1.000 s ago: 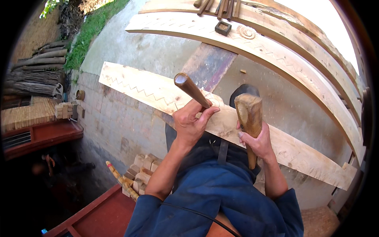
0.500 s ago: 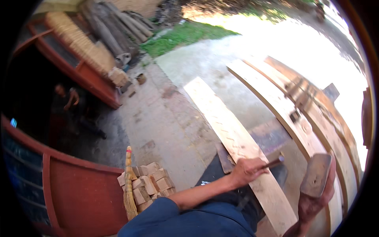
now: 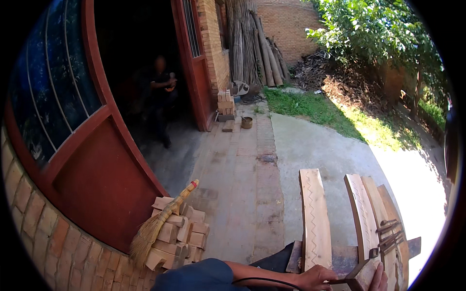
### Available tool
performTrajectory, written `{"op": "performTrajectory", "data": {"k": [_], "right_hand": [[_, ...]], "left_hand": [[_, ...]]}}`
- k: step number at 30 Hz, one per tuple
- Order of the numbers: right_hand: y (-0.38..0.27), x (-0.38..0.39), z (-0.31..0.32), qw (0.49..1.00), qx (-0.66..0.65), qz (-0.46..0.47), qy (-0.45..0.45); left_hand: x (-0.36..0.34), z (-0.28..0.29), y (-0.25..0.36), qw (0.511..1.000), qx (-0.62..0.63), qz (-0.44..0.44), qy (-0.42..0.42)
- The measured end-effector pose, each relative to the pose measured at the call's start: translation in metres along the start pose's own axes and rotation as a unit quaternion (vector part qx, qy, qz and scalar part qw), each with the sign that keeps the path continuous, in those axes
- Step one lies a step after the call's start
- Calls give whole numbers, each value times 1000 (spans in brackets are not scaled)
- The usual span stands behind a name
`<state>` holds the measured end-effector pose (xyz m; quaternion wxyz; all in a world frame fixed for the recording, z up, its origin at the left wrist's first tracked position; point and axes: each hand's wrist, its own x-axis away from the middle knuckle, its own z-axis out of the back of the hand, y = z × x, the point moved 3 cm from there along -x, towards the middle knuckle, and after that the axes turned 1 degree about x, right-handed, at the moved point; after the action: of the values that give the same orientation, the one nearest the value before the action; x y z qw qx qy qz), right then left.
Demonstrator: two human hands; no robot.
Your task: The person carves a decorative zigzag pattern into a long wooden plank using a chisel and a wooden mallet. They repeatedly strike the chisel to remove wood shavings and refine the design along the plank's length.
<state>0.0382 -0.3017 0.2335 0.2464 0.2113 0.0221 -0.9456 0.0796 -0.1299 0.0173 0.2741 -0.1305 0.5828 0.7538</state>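
Note:
At the lower right, my left hand [image 3: 313,277] is closed on the dark handle of a tool [image 3: 338,281], over the near end of a pale board [image 3: 315,223] with a zigzag line along it. My right hand [image 3: 376,280] grips a wooden mallet [image 3: 361,272], whose head hides part of that tool; both hands are partly cut off by the lower edge. More boards [image 3: 360,213] lie to the right, with several tools [image 3: 391,238] and a small dark block [image 3: 374,253] on them.
A straw broom [image 3: 155,228] lies on stacked wood blocks [image 3: 196,237] beside a red door [image 3: 97,165]. A person [image 3: 162,82] is in the dark doorway. A small pot [image 3: 246,122] stands on the paving. Poles [image 3: 264,53], grass [image 3: 310,106] and a tree [image 3: 378,29] are farther back.
My view has swung up and left from the boards toward the doorway and yard, so both hands now sit at the lower edge. Both still hold their tools.

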Motion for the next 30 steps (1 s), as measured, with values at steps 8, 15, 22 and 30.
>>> {"op": "performTrajectory", "data": {"k": [8, 15, 22, 30], "right_hand": [[-7, 8, -4, 996, -50, 55, 46], [33, 25, 61, 868, -286, -197, 356], [1, 13, 3, 991, 32, -110, -64], [17, 53, 6, 971, 96, -181, 122]], "left_hand": [[-43, -17, 40, 957, 288, 26, 2], [-46, -17, 39, 980, 190, 51, 26], [-38, -19, 41, 977, 203, 44, 47], [-38, -14, 55, 969, 169, 50, 175]]}}
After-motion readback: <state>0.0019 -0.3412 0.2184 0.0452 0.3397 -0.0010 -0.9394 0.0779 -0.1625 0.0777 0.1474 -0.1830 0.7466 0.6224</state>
